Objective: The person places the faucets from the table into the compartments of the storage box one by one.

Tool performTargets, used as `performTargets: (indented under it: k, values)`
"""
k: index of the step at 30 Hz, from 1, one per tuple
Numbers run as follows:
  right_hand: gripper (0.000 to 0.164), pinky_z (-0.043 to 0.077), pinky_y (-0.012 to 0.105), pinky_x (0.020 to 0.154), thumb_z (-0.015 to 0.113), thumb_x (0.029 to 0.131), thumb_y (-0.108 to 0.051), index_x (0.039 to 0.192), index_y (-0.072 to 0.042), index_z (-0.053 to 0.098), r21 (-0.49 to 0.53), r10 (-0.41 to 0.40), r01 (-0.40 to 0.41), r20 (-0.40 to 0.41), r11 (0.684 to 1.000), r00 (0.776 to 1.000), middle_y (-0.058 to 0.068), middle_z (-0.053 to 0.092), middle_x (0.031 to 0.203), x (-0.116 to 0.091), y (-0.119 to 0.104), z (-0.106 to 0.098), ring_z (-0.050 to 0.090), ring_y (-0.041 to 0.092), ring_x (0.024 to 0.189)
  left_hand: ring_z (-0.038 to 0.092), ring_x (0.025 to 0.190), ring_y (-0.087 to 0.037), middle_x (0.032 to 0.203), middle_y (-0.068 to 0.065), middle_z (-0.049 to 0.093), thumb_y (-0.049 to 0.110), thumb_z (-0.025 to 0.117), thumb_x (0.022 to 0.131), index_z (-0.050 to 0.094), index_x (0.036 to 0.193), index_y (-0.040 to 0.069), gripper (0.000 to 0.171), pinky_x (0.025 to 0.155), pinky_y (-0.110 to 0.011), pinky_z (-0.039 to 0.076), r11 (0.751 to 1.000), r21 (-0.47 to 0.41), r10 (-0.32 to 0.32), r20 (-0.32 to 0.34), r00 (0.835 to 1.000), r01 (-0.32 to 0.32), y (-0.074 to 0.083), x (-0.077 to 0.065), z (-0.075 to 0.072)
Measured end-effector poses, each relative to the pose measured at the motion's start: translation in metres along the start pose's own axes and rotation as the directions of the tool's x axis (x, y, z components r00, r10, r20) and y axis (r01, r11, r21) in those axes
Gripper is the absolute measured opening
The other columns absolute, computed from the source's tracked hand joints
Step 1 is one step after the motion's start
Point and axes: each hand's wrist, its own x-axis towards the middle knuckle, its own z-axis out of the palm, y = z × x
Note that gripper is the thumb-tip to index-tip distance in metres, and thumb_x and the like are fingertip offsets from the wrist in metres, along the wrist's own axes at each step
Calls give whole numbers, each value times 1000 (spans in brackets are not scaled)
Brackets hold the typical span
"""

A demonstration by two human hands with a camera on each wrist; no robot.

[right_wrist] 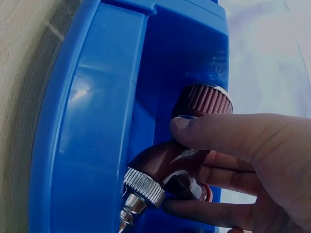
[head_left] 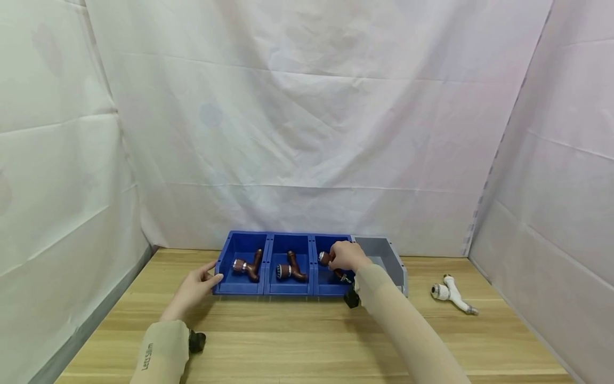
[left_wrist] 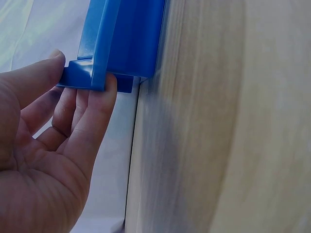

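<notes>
My right hand (head_left: pixel 349 255) grips a dark brown tap (right_wrist: pixel 163 162) inside the third blue bin (right_wrist: pixel 97 116). Thumb and fingers sit either side of its body, below the ridged brown knob (right_wrist: pixel 206 99); its silver nozzle end (right_wrist: pixel 143 187) leans toward the bin's front wall. At the far left, my left hand (head_left: pixel 198 282) pinches the front corner of the leftmost blue bin (head_left: pixel 240 288) between thumb and fingers. That bin holds one brown tap (head_left: pixel 252 271), and the second blue bin (head_left: pixel 289 289) holds another brown tap (head_left: pixel 296 270).
A grey bin (head_left: pixel 395 258) adjoins the blue ones on the right, partly covered by my right arm. Farther right, a white tap (head_left: pixel 453 294) lies on the wooden table (head_left: pixel 278 341). White cloth (head_left: pixel 297 133) hangs behind and along both sides.
</notes>
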Motion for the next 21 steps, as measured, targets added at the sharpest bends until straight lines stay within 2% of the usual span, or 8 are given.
performTargets:
  k: [13,21]
  values:
    - [16,43,34,61,75,83,-17,69,-17,66,-7,0,0,-2,1000,1000,-4,60,63,2,2,6,53,15,59,48,61,-16,73,-6,53,18,61,97,42,142,-7,55,53,-27,40,1000,6,-2,-2,1000,2,-2,2,-1]
    - [16,44,36,62,76,82,-17,69,-17,66,-7,12,-12,-8,1000,1000,-4,60,63,4,3,8,54,15,59,47,62,-16,74,-6,53,17,61,97,42,142,-8,55,54,-26,40,1000,-12,2,-4,1000,-2,-2,3,-1]
